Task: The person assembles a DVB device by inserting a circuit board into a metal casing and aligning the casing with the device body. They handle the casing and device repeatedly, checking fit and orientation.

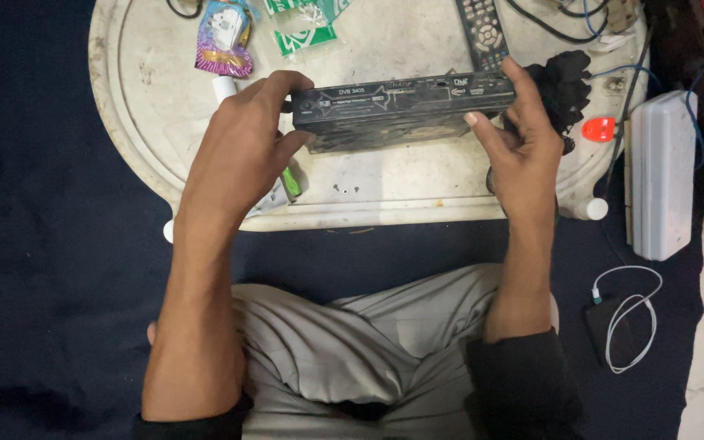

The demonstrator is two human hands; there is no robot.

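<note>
Dark blue cloth on floor, with round white table (148,122) on it, worn and stained. Black flat box (401,110) (some kind of TV receiver) near middle of table, a bit toward near edge, front panel turned up to camera. Held at both ends: left hand (246,151) closed around left end, fingers curled over top and thumb under; right hand (523,143) on right end, fingers half open, thumb pressing front face and index finger up along the end. Cannot tell if box rests on table or is lifted a little.

At far edge of table: grey remote control (482,28), green and white packets (307,24), and a purple shiny packet (223,41) toward far left. Black cloth (568,77) just behind right hand, small red thing (599,129) beside it near right edge. Green tool handle (290,182) partly hidden under left hand. White long plastic box (662,171) on floor just right of table. Nearer, on blue cloth, small black block with coiled white cable (629,318). Grey trousers (352,342) at bottom (knees folded).
</note>
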